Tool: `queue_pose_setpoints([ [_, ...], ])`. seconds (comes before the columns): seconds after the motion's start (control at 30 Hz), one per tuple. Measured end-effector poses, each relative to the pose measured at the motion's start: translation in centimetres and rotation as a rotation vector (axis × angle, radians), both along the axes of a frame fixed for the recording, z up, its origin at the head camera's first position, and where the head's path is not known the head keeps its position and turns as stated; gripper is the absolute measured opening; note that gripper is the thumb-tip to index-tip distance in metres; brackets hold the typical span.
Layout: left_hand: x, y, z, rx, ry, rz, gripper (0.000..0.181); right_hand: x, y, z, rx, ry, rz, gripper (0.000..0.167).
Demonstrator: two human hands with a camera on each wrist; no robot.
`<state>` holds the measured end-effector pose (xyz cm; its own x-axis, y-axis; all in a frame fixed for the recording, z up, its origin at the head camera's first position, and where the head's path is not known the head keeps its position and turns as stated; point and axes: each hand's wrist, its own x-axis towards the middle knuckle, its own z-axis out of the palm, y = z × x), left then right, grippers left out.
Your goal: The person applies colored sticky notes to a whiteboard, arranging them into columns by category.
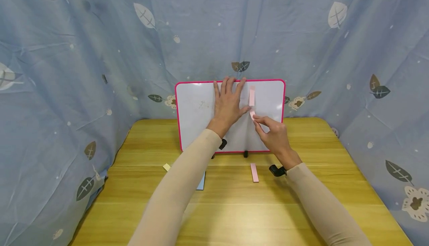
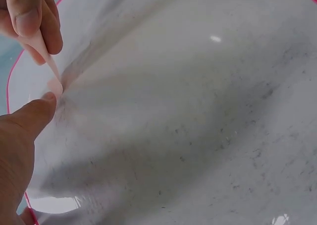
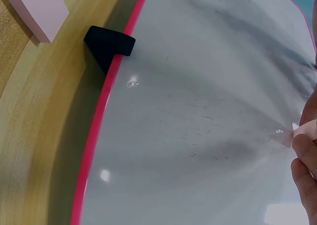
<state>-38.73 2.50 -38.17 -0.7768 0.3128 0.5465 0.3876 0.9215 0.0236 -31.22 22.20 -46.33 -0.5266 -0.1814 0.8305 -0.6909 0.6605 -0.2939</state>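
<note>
A whiteboard (image 1: pixel 197 126) with a pink rim stands upright on the table. One pink strip (image 1: pixel 252 96) lies flat on its upper right part. Just below it, my right hand (image 1: pixel 276 136) pinches the lower end of a second pink strip (image 1: pixel 252 114) between thumb and fingers. My left hand (image 1: pixel 228 106) is spread against the board, fingertips at the top rim. In the left wrist view the left thumb of that hand (image 2: pixel 25 140) presses the upper end of the strip (image 2: pixel 54 86), which bends away from the board. The right wrist view shows the right hand's fingertips (image 3: pixel 306 160) at the strip.
A pink pad of strips (image 1: pixel 254 173) lies on the table (image 1: pixel 234 216) before the board. A blue pad (image 1: pixel 201 182) and a yellow piece (image 1: pixel 166 167) lie partly behind the left sleeve. Black feet (image 1: pixel 245 154) hold the board's lower edge. Patterned curtains (image 1: pixel 201 26) surround the table.
</note>
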Motion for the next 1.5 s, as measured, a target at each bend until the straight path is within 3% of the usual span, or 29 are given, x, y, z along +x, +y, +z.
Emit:
queue_pose_setpoints([
  [0.37, -0.2, 0.2, -0.5, 0.009, 0.009, 0.018, 0.116, -0.3, 0.0, -0.5, 0.007, 0.002, -0.002, 0.017],
  [1.3, -0.1, 1.6, -0.6, 0.005, 0.016, 0.094, 0.126, -0.7, -0.1, -1.3, 0.053, 0.012, -0.005, 0.016],
  [1.5, 0.0, 2.0, -0.5, -0.009, 0.023, 0.107, 0.120, -0.7, -0.2, -1.5, 0.042, 0.018, 0.011, 0.018],
])
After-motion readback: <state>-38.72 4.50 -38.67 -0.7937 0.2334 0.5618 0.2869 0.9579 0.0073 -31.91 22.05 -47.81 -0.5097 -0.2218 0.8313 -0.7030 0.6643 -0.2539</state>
